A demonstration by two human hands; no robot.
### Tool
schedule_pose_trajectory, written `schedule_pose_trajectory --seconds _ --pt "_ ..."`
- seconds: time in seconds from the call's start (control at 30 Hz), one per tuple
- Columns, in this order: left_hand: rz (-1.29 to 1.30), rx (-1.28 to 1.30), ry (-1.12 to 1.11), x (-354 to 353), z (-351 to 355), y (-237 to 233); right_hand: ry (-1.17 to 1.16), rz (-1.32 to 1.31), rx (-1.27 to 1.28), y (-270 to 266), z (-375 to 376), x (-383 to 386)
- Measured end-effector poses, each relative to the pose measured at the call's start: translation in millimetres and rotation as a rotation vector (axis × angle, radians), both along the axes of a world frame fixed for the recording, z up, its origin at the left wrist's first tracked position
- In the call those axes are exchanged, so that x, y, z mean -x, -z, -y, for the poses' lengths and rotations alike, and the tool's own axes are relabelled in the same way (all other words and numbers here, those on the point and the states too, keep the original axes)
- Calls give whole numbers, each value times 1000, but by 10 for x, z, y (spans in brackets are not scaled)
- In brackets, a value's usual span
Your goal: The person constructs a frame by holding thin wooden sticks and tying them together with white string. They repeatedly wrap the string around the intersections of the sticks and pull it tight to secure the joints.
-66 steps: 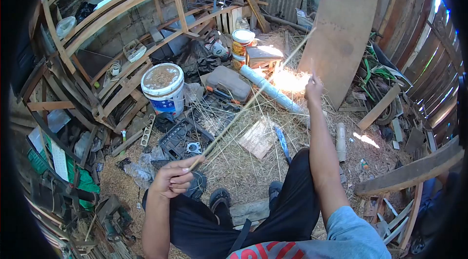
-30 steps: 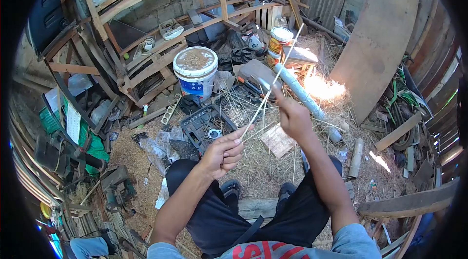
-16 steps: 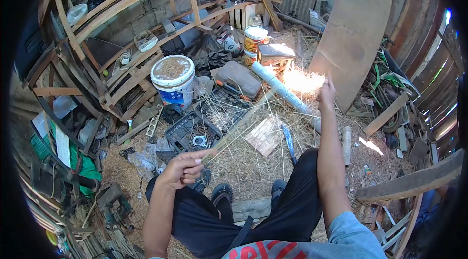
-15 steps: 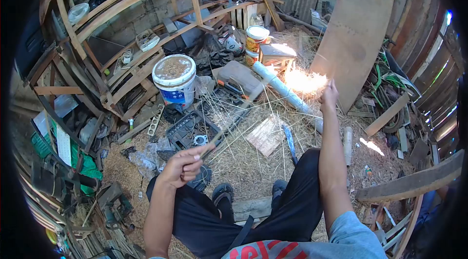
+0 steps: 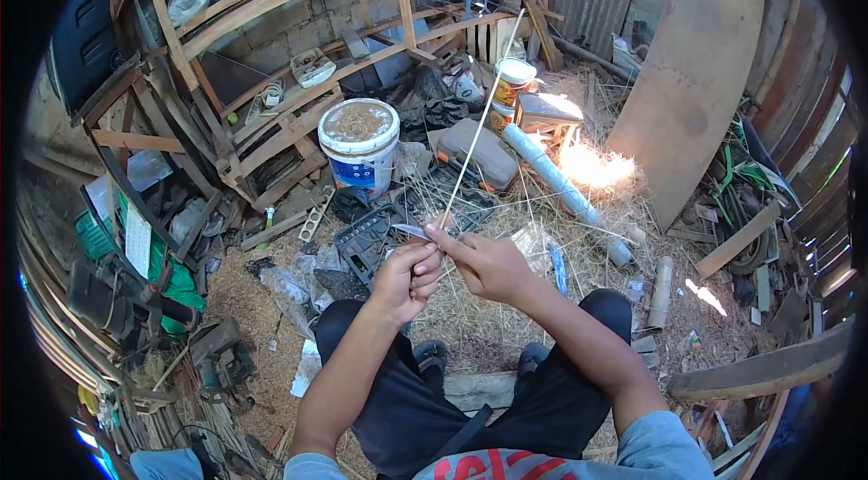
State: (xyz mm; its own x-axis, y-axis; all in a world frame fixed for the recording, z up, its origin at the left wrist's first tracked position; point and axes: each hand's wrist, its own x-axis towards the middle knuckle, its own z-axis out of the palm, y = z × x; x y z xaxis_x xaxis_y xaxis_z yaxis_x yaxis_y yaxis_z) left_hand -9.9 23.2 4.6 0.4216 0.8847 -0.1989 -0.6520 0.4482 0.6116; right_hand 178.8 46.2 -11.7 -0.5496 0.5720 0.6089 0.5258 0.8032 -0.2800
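My left hand (image 5: pixel 407 281) is closed round the lower end of a long thin pale stick (image 5: pixel 472 147), which slants up and right past the paint tubs. My right hand (image 5: pixel 493 268) meets it at the fingertips, its fingers closed. A short knife blade (image 5: pixel 412 230) points left from the right fingertips and lies across the stick's lower part. The handle is hidden within the fingers. Both hands are above my knees, over the straw-littered floor.
A white bucket (image 5: pixel 359 141) stands ahead, beside an open black tool case (image 5: pixel 369 240) and a closed grey case (image 5: pixel 476 155). A blue-grey pipe (image 5: pixel 551 174) lies near a small wooden stool (image 5: pixel 548 109). A large board (image 5: pixel 692 73) leans at right.
My right hand has come back from far out at the right to meet my left hand. The stick now points more steeply upward, and the view has shifted slightly.
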Motion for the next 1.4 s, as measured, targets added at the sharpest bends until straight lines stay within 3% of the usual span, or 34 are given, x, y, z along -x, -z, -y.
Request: schedule_pose_trajectory --seconds 0.57,0.67,0.77,0.87,0.9,0.97,1.0,1.1,1.13,1.17,1.23,1.4 --pt "-78 -62 125 63 137 19 341 3 -148 -34 -381 -397" --pt "-175 -40 186 109 237 27 443 -206 -158 -17 -753 -782" --pt "-255 -41 273 288 270 41 728 -347 43 -44 -1067 -1349" --pt "-272 -91 311 614 250 91 940 -452 76 184 -1319 -2057" --pt "-262 -118 314 676 242 104 937 -568 3 634 -1588 -2489" --pt "-265 -83 169 648 232 22 979 -764 327 978 -1724 -2824" --pt "-261 -59 82 628 247 -12 1002 -813 736 921 -1575 -2773" --pt "-165 -45 16 483 163 -60 753 -591 960 728 -1270 -2157" --pt "-145 -57 3 439 136 -72 720 -455 923 580 -1200 -1873" --pt "-117 -53 -1 400 116 -80 660 -510 700 595 -1127 -1581" --pt "-59 -47 2 312 69 -82 394 -519 -1 375 -990 -969" --pt "45 -16 24 89 -19 -14 -12 -100 214 72 -124 -106"
